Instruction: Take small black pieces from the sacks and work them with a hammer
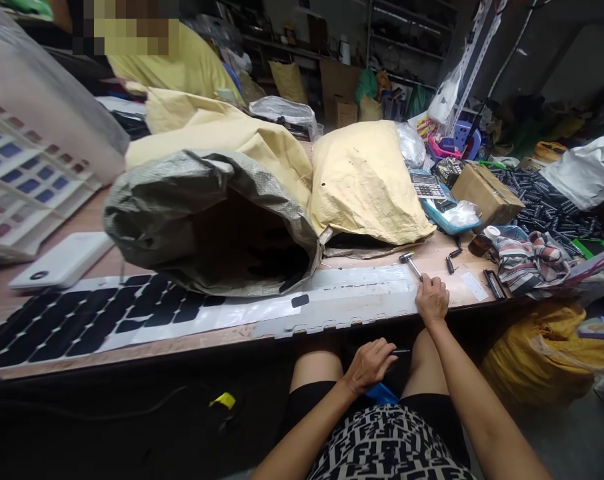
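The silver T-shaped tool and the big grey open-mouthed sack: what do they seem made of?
The silver T-shaped tool in the right hand: probably polished metal, given its bright glints.
The grey open-mouthed sack: likely woven plastic, slightly glossy, judging by its stiff, crinkled folds.

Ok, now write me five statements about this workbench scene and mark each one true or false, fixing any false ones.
1. The right hand holds a small hammer-like tool. True.
2. The left hand lies flat on the table. False: it is over the lap, in front of the table edge, holding a thin dark item.
3. The open mouth of the grey sack faces the person. True.
4. The calculator stands inside the white basket. False: it lies just to the right of the plump yellow sack.
5. Rows of black pieces lie toward the left end of the table. True.
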Demonstrator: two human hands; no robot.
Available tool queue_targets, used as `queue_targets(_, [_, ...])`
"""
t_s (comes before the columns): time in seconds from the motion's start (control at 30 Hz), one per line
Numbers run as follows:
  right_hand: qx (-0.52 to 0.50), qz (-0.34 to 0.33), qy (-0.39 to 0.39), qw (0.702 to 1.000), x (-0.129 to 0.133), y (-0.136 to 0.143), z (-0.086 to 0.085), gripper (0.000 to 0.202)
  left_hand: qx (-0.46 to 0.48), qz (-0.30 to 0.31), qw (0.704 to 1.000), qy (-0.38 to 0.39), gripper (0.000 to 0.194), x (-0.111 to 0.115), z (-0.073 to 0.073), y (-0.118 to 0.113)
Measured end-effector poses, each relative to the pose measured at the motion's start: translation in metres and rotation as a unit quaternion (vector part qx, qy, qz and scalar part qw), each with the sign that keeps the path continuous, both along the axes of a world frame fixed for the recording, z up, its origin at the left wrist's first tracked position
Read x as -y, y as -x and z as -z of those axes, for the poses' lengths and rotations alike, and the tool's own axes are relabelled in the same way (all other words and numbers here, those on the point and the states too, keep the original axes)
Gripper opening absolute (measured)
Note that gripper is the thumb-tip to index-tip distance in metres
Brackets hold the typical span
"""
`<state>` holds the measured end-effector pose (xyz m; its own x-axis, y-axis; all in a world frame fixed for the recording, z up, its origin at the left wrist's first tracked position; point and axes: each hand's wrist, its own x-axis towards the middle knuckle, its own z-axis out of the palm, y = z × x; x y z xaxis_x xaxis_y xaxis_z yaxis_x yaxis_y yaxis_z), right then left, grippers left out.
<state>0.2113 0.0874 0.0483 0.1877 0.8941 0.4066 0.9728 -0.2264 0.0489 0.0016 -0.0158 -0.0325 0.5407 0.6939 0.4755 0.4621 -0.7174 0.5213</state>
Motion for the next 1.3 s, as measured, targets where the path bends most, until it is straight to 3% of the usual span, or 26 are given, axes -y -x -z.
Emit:
queue_targets(0.07, [0.001, -0.001, -0.002, 1.000, 0.000, 0.000, -0.001, 0.034, -0.046, -0.032, 0.997, 0.054, 0.018, 0.006, 0.013, -0.003])
queue_targets(0.13, [0.002, -0.003, -0.002, 1.000, 0.000, 0.000, -0.002, 0.034, -0.067, -0.059, 0.992, 0.084, 0.024, 0.006, 0.015, -0.005])
queue_targets(0.2, [0.003, -0.004, -0.003, 1.000, 0.000, 0.000, -0.002, 0.034, -0.043, -0.052, 0.995, 0.069, 0.027, 0.004, 0.005, -0.003])
queue_targets(0.3, [0.003, -0.004, -0.006, 1.000, -0.001, -0.001, -0.002, 0.035, 0.058, -0.053, 0.997, -0.011, 0.020, -0.008, -0.026, 0.012])
queue_targets(0.37, [0.003, -0.004, -0.009, 1.000, -0.002, -0.001, -0.001, 0.035, 0.126, -0.131, 0.982, -0.052, 0.015, -0.026, -0.047, 0.032])
queue_targets(0.43, [0.003, -0.004, -0.010, 1.000, -0.002, -0.002, 0.000, 0.035, 0.163, -0.261, 0.950, -0.059, 0.014, -0.052, -0.063, 0.062])
queue_targets(0.5, [0.003, -0.004, -0.010, 1.000, -0.002, -0.002, 0.001, 0.034, 0.159, -0.396, 0.904, -0.039, 0.019, -0.082, -0.072, 0.096])
queue_targets(0.57, [0.003, -0.004, -0.009, 1.000, -0.002, -0.002, 0.001, 0.035, 0.131, -0.480, 0.868, 0.000, 0.022, -0.109, -0.074, 0.129])
queue_targets(0.67, [0.001, -0.003, -0.007, 1.000, -0.001, -0.001, 0.000, 0.035, 0.050, -0.522, 0.847, 0.085, 0.023, -0.134, -0.068, 0.162])
queue_targets(0.8, [-0.008, -0.001, -0.004, 1.000, -0.001, 0.001, -0.003, 0.035, -0.009, -0.500, 0.853, 0.149, 0.024, -0.140, -0.062, 0.174])
queue_targets(0.9, [-0.012, 0.001, 0.000, 1.000, 0.000, 0.001, -0.003, 0.035, 0.034, -0.517, 0.848, 0.109, 0.022, -0.130, -0.067, 0.171])
queue_targets(1.0, [-0.010, 0.000, 0.002, 1.000, 0.000, 0.002, -0.003, 0.034, 0.088, -0.529, 0.843, 0.040, 0.024, -0.114, -0.078, 0.152])
queue_targets(1.07, [-0.011, 0.000, 0.002, 1.000, 0.000, 0.002, -0.003, 0.035, 0.099, -0.464, 0.880, 0.025, 0.022, -0.103, -0.084, 0.128])
queue_targets(1.17, [-0.012, 0.003, 0.002, 1.000, 0.001, 0.003, -0.003, 0.034, 0.078, -0.298, 0.950, 0.048, 0.014, -0.094, -0.086, 0.077])
queue_targets(1.23, [-0.014, 0.003, 0.003, 1.000, 0.001, 0.003, -0.004, 0.034, 0.055, -0.237, 0.968, 0.066, 0.011, -0.096, -0.082, 0.046])
queue_targets(1.3, [-0.017, -0.001, 0.003, 1.000, 0.002, 0.003, -0.004, 0.035, 0.032, -0.222, 0.971, 0.079, 0.011, -0.104, -0.075, 0.023])
